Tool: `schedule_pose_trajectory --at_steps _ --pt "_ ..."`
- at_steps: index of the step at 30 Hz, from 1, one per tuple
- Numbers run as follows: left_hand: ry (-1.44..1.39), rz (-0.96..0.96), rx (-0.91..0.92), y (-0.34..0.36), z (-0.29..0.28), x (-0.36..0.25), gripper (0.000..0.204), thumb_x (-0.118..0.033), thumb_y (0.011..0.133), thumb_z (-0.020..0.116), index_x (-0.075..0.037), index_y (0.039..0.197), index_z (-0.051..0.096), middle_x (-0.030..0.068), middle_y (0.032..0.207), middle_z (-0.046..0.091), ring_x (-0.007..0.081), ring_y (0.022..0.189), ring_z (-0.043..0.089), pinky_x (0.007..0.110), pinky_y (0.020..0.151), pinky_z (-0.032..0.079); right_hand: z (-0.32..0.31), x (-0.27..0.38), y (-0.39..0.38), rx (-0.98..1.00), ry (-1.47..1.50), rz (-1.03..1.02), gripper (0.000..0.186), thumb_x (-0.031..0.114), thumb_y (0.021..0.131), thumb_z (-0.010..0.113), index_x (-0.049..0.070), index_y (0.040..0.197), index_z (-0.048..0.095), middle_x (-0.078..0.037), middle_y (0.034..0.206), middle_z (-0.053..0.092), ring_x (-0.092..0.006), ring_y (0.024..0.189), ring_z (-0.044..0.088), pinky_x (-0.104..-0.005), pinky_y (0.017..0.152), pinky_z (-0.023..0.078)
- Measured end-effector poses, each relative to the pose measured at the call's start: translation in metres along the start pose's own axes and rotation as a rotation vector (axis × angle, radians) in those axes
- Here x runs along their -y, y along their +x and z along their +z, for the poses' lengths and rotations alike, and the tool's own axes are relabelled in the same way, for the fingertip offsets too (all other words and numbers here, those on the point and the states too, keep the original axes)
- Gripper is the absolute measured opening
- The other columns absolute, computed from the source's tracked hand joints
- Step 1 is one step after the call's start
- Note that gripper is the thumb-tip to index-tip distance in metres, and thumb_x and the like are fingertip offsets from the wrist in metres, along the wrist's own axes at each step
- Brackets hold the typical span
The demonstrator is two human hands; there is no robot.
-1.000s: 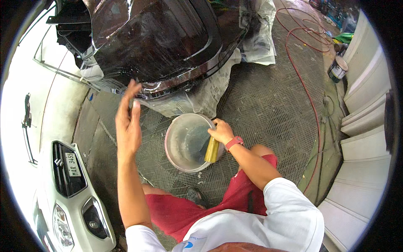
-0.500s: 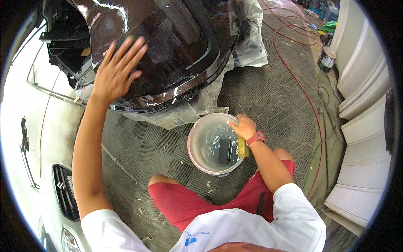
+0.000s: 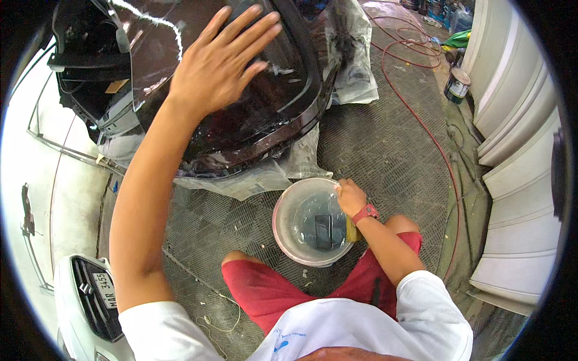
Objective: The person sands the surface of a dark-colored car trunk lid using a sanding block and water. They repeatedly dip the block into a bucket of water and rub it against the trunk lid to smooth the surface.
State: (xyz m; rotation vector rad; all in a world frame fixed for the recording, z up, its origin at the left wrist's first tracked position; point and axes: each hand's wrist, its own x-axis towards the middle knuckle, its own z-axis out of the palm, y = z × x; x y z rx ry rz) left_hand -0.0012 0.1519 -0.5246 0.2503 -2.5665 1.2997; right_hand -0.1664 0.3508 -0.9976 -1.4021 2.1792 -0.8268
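My left hand (image 3: 226, 63) lies over the glossy dark brown bumper (image 3: 259, 111) of a car, fingers stretched out and apart. It holds nothing, and its palm faces the wet-looking surface. My right hand (image 3: 351, 198), with a red watch at the wrist, is closed on the far right rim of a pale round bucket (image 3: 282, 231). Water stands in the bucket around a dark rectangular block (image 3: 324, 231). Beside that block, at the right rim and below my wrist, is a yellow piece (image 3: 351, 230), partly hidden; its kind I cannot make out.
Masking paper (image 3: 253, 182) hangs under the bumper. A red hose (image 3: 421, 117) runs along the patterned floor at the right. A paint can (image 3: 457, 84) stands near the white shutter panels (image 3: 512, 198). The front of a white car (image 3: 84, 301) is at the lower left.
My left hand has moved right across the bumper. My right hand has stayed at the bucket rim. The view has shifted slightly, with the bucket a little lower in it.
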Motion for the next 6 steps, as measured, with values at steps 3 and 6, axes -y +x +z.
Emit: schedule_pose_trajectory --at_steps 3,6 --pt "0.075 -0.003 0.096 -0.077 0.003 0.013 0.070 -0.051 0.108 0.056 -0.026 0.173 0.046 -0.0039 0.182 0.039 0.0237 0.169 0.033 0.054 0.140 0.016 -0.009 0.003 0.002 -0.031 0.014 0.031 0.035 0.037 0.112 0.060 0.006 0.125 0.072 -0.025 0.122 0.071 -0.0475 0.113 0.072 -0.0595 0.096 0.058" --pt "0.200 0.099 0.102 -0.162 0.038 0.049 0.068 -0.058 0.107 0.055 -0.030 0.169 0.053 -0.0052 0.180 0.042 0.0248 0.170 0.031 0.060 0.140 0.009 -0.001 0.005 0.002 -0.023 0.056 0.034 0.037 0.038 0.111 0.060 0.006 0.125 0.072 -0.024 0.122 0.071 -0.0472 0.114 0.072 -0.0595 0.096 0.058"
